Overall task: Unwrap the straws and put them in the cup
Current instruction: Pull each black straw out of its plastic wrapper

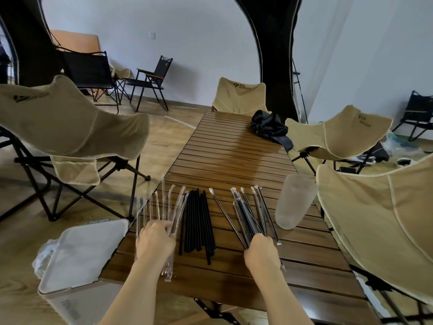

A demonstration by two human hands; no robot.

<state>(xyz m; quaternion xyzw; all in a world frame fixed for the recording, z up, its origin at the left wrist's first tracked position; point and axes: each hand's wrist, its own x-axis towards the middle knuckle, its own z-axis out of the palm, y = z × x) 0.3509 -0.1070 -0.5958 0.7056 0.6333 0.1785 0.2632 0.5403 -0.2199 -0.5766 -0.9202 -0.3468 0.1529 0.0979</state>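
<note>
black straws (198, 221), frosted white cup (294, 202), brown slatted table (234, 146), beige chairs (70, 123)

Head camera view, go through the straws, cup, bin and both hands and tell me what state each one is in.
Empty wrappers: fanned out on the table, gripped by the left hand.
Bare straws: unwrapped, lying together on the table.
Wrapped straws: in their wrappers, gripped by the right hand.
Cup: upright, no straws inside.
Bin: lid closed.
</note>
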